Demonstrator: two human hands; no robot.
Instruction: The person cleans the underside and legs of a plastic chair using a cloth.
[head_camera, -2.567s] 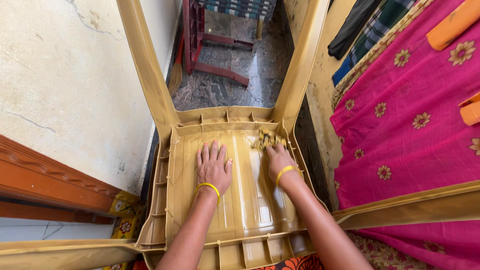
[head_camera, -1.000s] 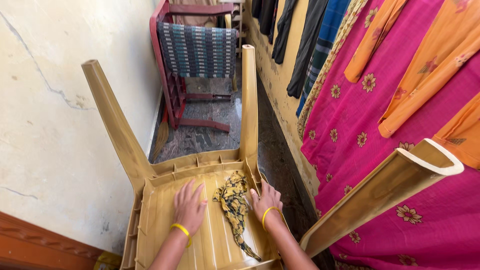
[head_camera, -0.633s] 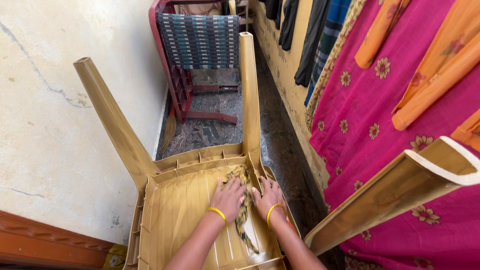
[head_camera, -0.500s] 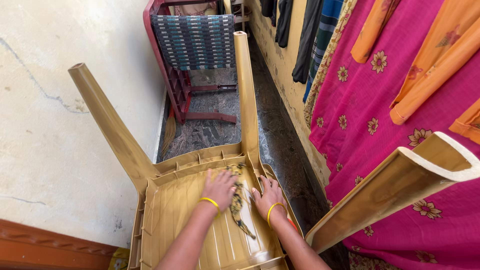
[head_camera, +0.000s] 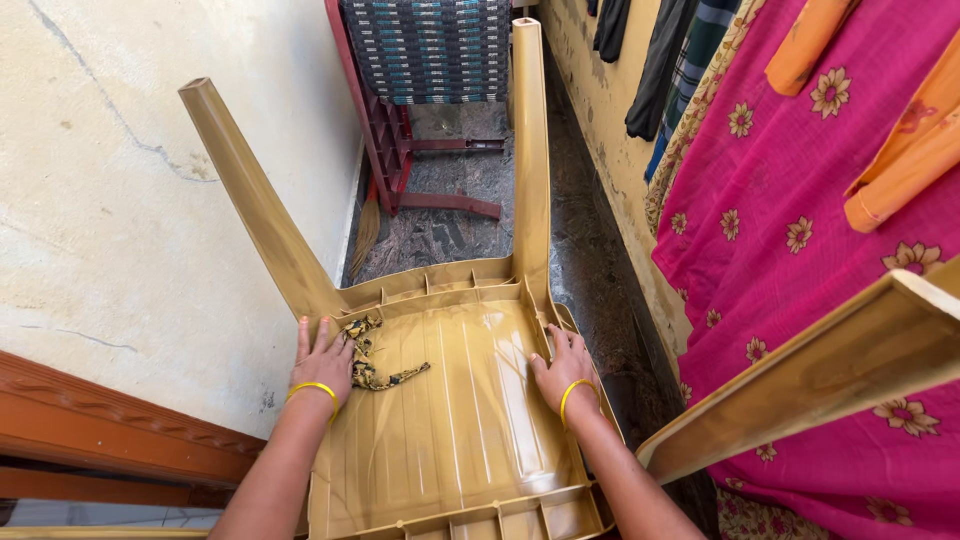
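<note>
A tan plastic chair (head_camera: 450, 420) lies upside down in front of me, legs pointing up and away. My left hand (head_camera: 322, 362) presses flat on a crumpled yellow-and-black patterned cloth (head_camera: 368, 352) at the far left corner of the seat's underside. Part of the cloth trails out to the right of that hand. My right hand (head_camera: 563, 366) rests flat on the right side of the underside, fingers spread, nothing in it. Both wrists wear a yellow bangle.
A cracked cream wall (head_camera: 120, 200) runs along the left with an orange-brown wooden ledge (head_camera: 110, 420) below. A maroon chair with a woven blue seat (head_camera: 425, 50) stands ahead on the dark stone floor. Pink flowered fabric (head_camera: 800, 200) and other clothes hang at right.
My left hand has swept the cloth from the right-centre of the underside to its far left corner. My right hand has stayed on the right side. The camera has tilted slightly.
</note>
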